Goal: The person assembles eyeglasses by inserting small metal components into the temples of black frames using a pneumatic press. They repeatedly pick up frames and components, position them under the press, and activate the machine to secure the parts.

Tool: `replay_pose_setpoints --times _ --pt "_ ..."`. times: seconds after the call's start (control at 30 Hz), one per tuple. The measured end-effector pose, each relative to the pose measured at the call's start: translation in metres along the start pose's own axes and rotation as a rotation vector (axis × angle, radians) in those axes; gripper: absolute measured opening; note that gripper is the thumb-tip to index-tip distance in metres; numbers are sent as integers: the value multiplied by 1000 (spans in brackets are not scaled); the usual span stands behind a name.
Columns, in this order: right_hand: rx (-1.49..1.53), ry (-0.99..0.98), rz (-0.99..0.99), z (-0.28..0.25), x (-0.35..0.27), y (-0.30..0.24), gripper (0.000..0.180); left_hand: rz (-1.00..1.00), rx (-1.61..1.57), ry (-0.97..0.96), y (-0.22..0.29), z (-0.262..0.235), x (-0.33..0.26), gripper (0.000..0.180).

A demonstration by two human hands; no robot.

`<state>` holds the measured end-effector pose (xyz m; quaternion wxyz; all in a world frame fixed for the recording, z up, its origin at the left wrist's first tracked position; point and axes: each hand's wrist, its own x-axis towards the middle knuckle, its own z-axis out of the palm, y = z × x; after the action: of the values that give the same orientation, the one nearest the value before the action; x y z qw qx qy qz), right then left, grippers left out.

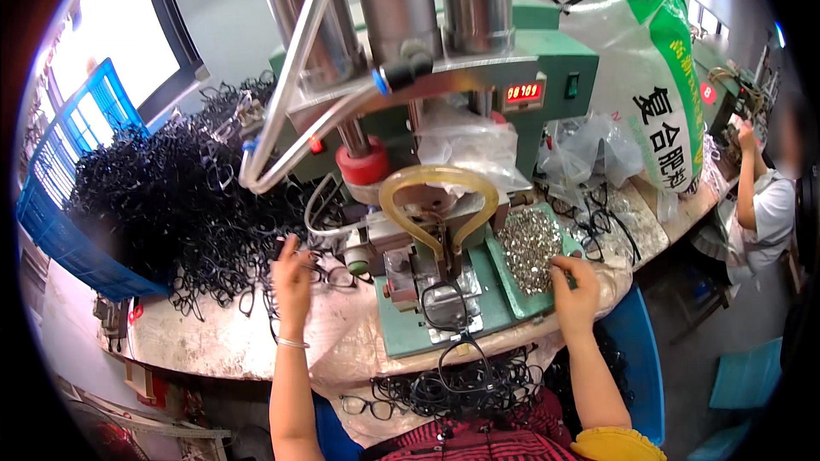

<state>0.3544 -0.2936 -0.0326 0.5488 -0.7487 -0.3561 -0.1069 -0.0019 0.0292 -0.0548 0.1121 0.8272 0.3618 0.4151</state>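
A black eyeglass frame (341,277) is at the fingertips of my left hand (293,283), which is closed beside the big pile of frames; the grip is partly hidden. My right hand (578,294) has its fingers pinched at the edge of a green tray (515,297) of small shiny metal parts (530,249). Whatever is between those fingers is too small to make out. Another black frame (445,327) sits upended at the work spot of the green press (559,58), under a yellowish tube loop (391,205). Neither hand touches that frame.
Black frames heap up on the left (162,196) by a blue basket (64,205). More frames (461,388) lie in my lap. A blue bin (642,358) stands right of my arm. Behind are a large white-green sack (632,60) and clear plastic bags (589,149); a person (763,213) sits far right.
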Motion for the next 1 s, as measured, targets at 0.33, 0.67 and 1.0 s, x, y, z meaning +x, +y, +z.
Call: replay_pose_setpoints --times 0.33,0.67,1.0 --pt "210 -207 -221 -8 14 -71 16 -339 -657 384 81 -37 -1 23" --pt "701 -289 150 58 6 -105 48 -635 -1072 223 88 22 -75 13" --pt "1083 -380 391 60 4 -130 58 259 -807 98 231 -50 38 16"
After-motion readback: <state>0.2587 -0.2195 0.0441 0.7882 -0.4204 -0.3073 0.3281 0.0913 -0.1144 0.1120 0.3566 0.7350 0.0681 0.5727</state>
